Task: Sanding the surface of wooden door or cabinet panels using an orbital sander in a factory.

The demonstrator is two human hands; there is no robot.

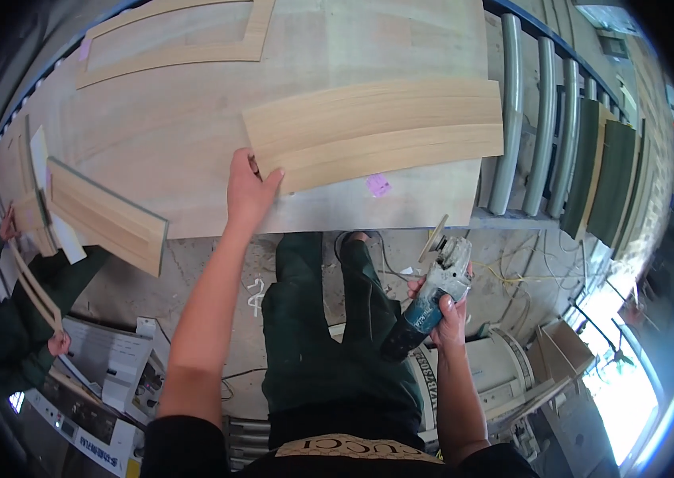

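A light wood panel [385,131] lies on the worktable [193,175], its right end reaching the table's right edge. At its near left corner, my left hand [251,190] grips the edge, the thumb on the near side and the other fingers curled and partly hidden. My right hand [450,319] is wrapped round the teal body of an angle grinder [436,291], held off the table's near edge. The grinder's grey head points away from me, with a thin disc [433,237] seen edge-on. A pink paper slip [378,186] lies just nearer than the panel.
A wooden frame [174,60] lies at the far left of the table. A framed door panel [106,215] overhangs the near left edge, beside a co-worker's hands [58,343]. Metal rollers [507,119] and stacked green-edged boards [612,179] stand right. Cables [524,275] trail over the floor.
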